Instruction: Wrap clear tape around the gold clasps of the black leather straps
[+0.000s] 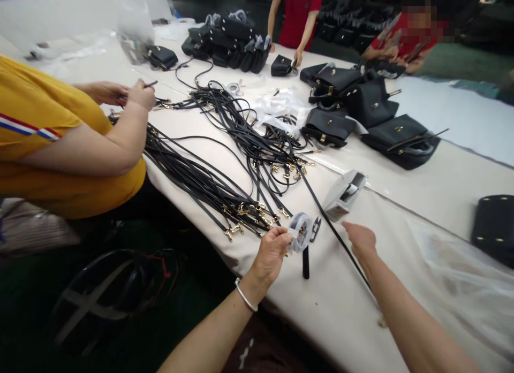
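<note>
My left hand (270, 258), with a pale bracelet at the wrist, pinches a ring-shaped coil wrapped in whitish film (300, 233); gold metal shows in its middle. Close to its right lies a pair of small dark thread snips (315, 229). A short black strip (305, 263) sticks out below the coil. My right hand (361, 239) hovers by a grey tape dispenser (346, 193), fingers bunched; what they hold, if anything, is hidden. One long black strap (329, 218) runs from the pile under my right forearm. Black straps with gold clasps (204, 185) lie in a heap to the left.
At left a person in a yellow shirt (72, 143) handles a strap. Black handbags (371, 103) stand at the right, with more stacked at the back (228, 41). Two people in red work across the table (381, 212). Clear plastic (469, 287) covers the right side.
</note>
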Demonstrator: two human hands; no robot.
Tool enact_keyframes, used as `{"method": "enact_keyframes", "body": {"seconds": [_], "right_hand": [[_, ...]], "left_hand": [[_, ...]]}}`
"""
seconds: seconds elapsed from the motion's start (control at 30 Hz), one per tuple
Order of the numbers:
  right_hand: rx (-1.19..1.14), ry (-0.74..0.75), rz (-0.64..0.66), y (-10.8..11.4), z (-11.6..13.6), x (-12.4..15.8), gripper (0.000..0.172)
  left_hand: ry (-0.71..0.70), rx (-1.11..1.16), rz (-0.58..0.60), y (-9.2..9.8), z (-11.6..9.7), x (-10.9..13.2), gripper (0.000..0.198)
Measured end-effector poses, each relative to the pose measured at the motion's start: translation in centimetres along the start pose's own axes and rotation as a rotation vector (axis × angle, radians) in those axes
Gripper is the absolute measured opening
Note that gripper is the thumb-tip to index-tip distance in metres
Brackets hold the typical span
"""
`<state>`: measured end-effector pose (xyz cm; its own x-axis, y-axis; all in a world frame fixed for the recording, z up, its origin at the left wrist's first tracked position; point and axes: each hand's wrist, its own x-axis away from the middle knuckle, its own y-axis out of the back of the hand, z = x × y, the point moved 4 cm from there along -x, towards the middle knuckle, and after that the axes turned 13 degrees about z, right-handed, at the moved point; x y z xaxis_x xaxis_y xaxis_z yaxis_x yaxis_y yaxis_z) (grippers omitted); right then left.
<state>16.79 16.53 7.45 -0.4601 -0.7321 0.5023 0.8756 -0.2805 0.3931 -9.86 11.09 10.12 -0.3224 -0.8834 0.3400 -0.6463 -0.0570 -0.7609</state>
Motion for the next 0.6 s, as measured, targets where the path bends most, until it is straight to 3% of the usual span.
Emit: {"method": "enact_keyframes", "body": {"seconds": [0.1, 0.23, 0.3, 0.4, 0.5, 0.6], "right_hand": [[0.042, 0.036, 0.130, 0.5, 1.2, 4.0, 0.018], [0.158, 0.248, 0.572, -1.8, 5.0, 11.2, 0.030], [0.310, 0.376, 0.710, -3.3, 6.7, 14.0, 0.032], [0.420, 0.448, 0.690, -4.7, 8.0, 15.4, 0.035], [0.403, 0.425, 0.677, -5.6, 7.8, 14.5, 0.041], [0.390, 0.437, 0.675, -5.9, 7.5, 13.3, 0.039]], "left_hand": [[-0.042, -0.079, 0.005, 0.1, -0.4, 0.1, 0.028], [-0.105, -0.303, 0.009, -0.1, -1.4, 0.8, 0.024], [-0.126, -0.421, 0.018, -0.5, -2.0, 1.4, 0.022], [-0.178, -0.585, 0.024, -1.4, -2.9, 2.2, 0.019], [-0.224, -0.704, 0.016, -1.8, -3.5, 2.9, 0.014], [-0.200, -0.643, 0.037, -1.6, -3.2, 3.1, 0.017]]}}
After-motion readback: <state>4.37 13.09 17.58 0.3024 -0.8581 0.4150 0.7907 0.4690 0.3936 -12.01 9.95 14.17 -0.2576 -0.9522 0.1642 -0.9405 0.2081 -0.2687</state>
